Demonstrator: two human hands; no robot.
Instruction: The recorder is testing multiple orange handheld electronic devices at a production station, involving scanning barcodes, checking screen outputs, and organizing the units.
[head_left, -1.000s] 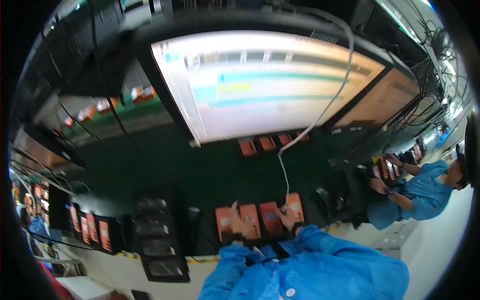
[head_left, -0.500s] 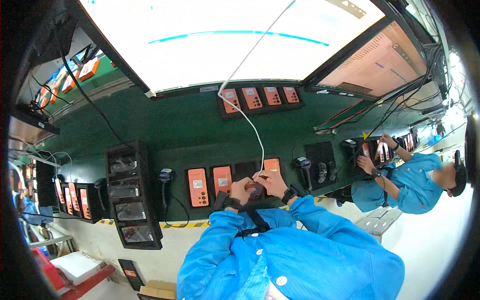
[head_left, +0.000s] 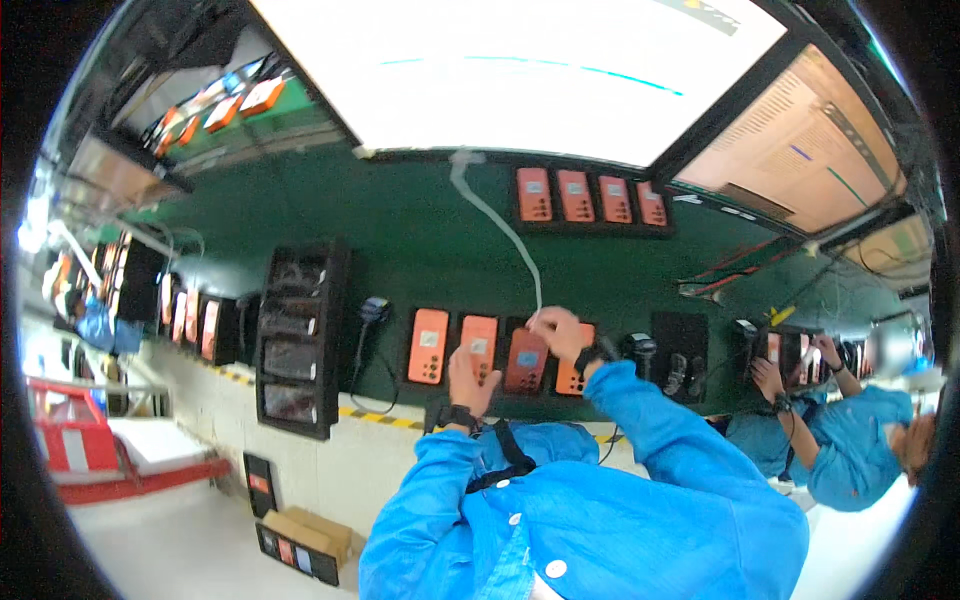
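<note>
My right hand (head_left: 563,335) pinches the end of a white cable (head_left: 525,250) by the top edge of a darker red phone (head_left: 525,362). That phone lies in the third slot of a row; whether the plug sits in it I cannot tell. My left hand (head_left: 468,382) rests over the lower part of the orange phone (head_left: 480,335) beside it, fingers along its left side and thumb apart. Another orange phone (head_left: 429,345) with several round lenses lies at the row's left end. Behind my right hand and wrist, an orange phone (head_left: 572,376) is partly hidden.
A large lit screen (head_left: 530,80) stands behind a black tray of orange phones (head_left: 575,196). To the left are a handheld scanner (head_left: 372,312) and a black slotted tray (head_left: 297,340); to the right, another scanner (head_left: 640,350). A co-worker in blue (head_left: 850,450) handles phones at far right.
The hands have parted. The darker phone they held now lies in the third slot, which was vacant. My left hand has moved left onto the second phone; my right stays at the cable. The view has shifted.
</note>
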